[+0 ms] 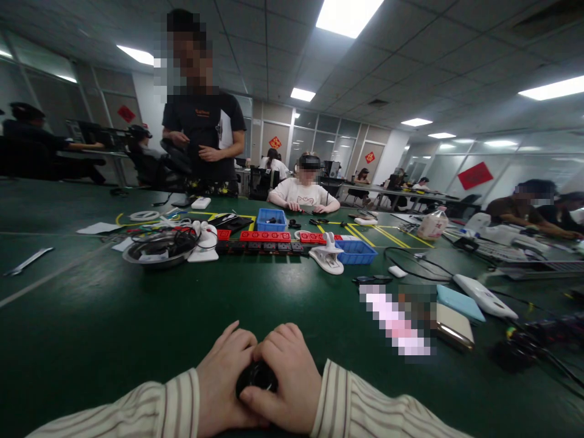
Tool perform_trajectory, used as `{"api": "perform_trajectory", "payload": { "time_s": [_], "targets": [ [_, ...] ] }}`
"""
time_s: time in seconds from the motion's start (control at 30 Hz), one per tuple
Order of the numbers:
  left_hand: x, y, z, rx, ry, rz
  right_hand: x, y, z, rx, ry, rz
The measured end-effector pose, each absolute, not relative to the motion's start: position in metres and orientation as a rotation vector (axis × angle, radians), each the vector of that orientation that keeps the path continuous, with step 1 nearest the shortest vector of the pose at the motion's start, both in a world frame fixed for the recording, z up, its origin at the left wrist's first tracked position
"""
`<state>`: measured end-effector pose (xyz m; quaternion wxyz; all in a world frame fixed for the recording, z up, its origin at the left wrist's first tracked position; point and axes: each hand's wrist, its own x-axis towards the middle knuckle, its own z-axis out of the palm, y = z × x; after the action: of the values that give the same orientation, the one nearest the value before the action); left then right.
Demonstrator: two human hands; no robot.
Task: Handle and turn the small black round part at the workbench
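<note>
Two hands closed over a small black rounded object [256, 377] at the near edge of a wide dark green table [114, 316].

At the far side of the table stands a person in a black shirt [203, 134]; at its middle lie a round metal bowl of black cables [157, 248] and a row of red blocks [265, 236]. At its near edge the left hand [223, 380] and the right hand [285, 377] press together, both grasping the object. I judge the handling is midway: the object is not put down. Fingers cover most of it, so I cannot tell what it is; the striped sleeves are cut off.
</note>
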<state>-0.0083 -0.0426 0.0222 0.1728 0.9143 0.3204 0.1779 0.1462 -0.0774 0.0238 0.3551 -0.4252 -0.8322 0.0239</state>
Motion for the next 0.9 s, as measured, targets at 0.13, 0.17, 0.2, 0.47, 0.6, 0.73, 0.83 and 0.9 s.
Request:
{"api": "perform_trajectory", "payload": {
  "time_s": [0.13,0.17,0.2,0.47,0.6,0.73,0.83,0.9],
  "targets": [
    [-0.007,-0.037,0.022,2.547,0.74,0.449,0.148,-0.078,0.026,-0.948,-2.265,-0.011],
    [-0.007,-0.034,0.02,2.54,0.67,0.437,0.149,-0.077,0.026,-0.898,-2.286,-0.032],
    [-0.007,-0.032,0.019,2.532,0.606,0.429,0.149,-0.077,0.026,-0.839,-2.313,-0.053],
    [-0.008,-0.026,0.016,2.44,0.559,0.474,0.15,-0.071,0.021,-0.442,-2.372,-0.118],
    [-0.014,-0.027,0.016,2.444,0.503,0.561,0.151,-0.078,0.033,-0.714,-2.244,0.017],
    [-0.017,-0.031,0.014,2.52,0.691,0.63,0.151,-0.083,0.038,-1.117,-2.027,0.116],
    [-0.014,-0.037,0.017,2.595,0.816,0.636,0.149,-0.082,0.034,-1.168,-1.994,0.113],
    [-0.01,-0.039,0.022,2.601,0.867,0.576,0.147,-0.08,0.028,-1.176,-2.013,0.08]
  ]
}}
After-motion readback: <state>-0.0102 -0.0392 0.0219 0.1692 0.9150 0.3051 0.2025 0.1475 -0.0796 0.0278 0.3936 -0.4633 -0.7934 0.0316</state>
